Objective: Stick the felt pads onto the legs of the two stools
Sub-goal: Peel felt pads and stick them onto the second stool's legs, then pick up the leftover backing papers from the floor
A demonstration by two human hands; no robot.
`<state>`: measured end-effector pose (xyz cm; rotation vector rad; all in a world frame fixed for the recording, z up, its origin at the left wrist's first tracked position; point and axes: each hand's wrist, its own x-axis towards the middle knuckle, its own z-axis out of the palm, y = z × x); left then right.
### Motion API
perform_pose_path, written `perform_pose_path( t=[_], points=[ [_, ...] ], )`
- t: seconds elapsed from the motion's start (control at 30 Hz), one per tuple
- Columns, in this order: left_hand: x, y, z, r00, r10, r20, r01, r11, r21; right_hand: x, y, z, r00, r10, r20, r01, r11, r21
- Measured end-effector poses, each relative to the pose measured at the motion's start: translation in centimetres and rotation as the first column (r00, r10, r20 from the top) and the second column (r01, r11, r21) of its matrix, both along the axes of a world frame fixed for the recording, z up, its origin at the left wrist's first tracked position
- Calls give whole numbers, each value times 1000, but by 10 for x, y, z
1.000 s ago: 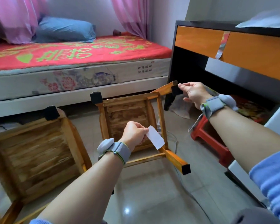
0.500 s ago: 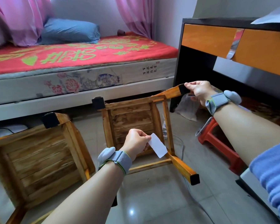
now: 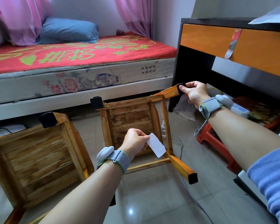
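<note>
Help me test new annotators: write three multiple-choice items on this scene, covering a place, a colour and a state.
1. Where is the white paper strip? A on the bed; B in the left hand; C on the floor.
2. What colour is the pillow? A blue; B yellow; C white.
3. What is the right hand doing? A hanging idle; B holding scissors; C pinching the padded leg end.
Key: B, its fingers pinch the strip; A, plainly blue; C, its thumb and fingers close on that leg end.

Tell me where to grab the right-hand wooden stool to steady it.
Grip the near right leg just behind its black pad, coming from the right. The stool lies on its side, so that leg juts toward you, unobstructed.
</note>
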<state>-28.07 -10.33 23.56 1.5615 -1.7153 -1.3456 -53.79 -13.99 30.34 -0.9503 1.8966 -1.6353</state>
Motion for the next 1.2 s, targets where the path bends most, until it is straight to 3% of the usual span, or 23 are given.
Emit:
perform_pose_path(
  t=[0.37, 0.77, 0.93, 1.2],
  points=[
    [12, -2, -2, 1000, 6, 10, -6, 1000, -7, -2, 10, -20, 976, 55, 209, -62, 998, 26],
    [44, 10, 15, 999, -10, 42, 12, 999, -47, 28, 41, -25, 973, 4, 233, -34, 992, 126],
    [81, 30, 25, 990, -44, 132, 51, 998, -48, 68, 81, -49, 976, 156, 150, -192, 944, 267],
    [162, 86, 17, 972, 2, 235, 11, 999, -53, 154, 144, -117, 906, 373, 202, -424, 797, 430]
  ],
)
